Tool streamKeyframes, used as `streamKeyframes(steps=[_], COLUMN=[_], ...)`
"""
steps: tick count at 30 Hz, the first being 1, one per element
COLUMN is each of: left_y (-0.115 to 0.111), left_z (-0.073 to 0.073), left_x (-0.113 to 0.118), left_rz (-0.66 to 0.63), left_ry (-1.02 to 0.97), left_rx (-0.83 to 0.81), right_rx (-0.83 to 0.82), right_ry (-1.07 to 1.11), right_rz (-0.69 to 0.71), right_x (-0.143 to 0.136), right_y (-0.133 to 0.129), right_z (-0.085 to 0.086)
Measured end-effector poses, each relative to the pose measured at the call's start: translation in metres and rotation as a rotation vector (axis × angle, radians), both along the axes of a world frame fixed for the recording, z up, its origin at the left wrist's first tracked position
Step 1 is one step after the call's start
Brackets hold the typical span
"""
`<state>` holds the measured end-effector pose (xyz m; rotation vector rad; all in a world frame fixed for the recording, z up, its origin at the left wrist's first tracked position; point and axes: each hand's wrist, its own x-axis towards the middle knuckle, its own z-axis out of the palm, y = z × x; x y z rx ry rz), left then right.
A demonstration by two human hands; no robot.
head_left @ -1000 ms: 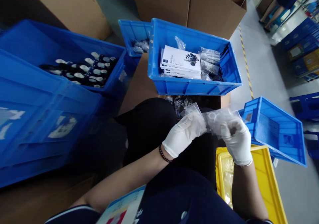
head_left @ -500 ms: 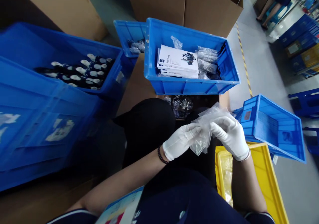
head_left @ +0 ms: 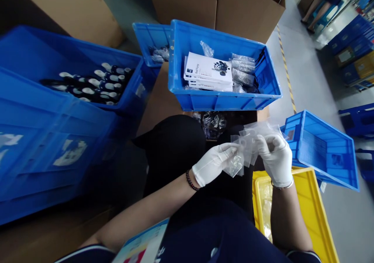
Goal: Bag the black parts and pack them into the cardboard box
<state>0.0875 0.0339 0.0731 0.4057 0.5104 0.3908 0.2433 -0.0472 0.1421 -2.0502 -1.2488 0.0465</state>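
Observation:
Several small clear plastic bags (head_left: 248, 144) are fanned out between my two white-gloved hands, above my lap. My left hand (head_left: 214, 162) pinches the near bags, where something small and pale shows inside; I cannot make out what it is. My right hand (head_left: 274, 157) is closed on the other bags of the bunch, thumb against curled fingers. Beyond them stands a blue bin (head_left: 230, 102) with a stack of printed booklets (head_left: 207, 66) and bubble-wrapped items (head_left: 243, 66) in it.
On the left, a large blue bin (head_left: 58, 111) holds dark-and-white parts (head_left: 99, 82). A yellow bin (head_left: 317, 200) with clear bags stands beside my right forearm, another blue bin (head_left: 327, 150) behind it. Cardboard boxes (head_left: 219, 6) stand at the back. A person's legs (head_left: 317, 11) show at top right.
My right hand has moved a little right and turned more upright. The bags between my hands are spread wider apart. My left hand has barely shifted.

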Motion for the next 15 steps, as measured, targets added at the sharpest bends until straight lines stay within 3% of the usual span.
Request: streamKeyframes(steps=[6, 12, 15], left_y=[0.000, 0.002, 0.003], left_z=[-0.001, -0.003, -0.002], left_x=[-0.002, -0.002, -0.003], left_rz=[0.038, 0.029, 0.041], left_ry=[0.036, 0.018, 0.032], left_rx=[0.061, 0.052, 0.055], right_rx=[-0.049, -0.023, 0.065], right_ry=[0.041, -0.003, -0.044], right_rz=[0.089, -0.126, -0.219], right_x=[0.002, 0.018, 0.027], right_y=[-0.003, -0.013, -0.017], right_z=[0.003, -0.002, -0.008])
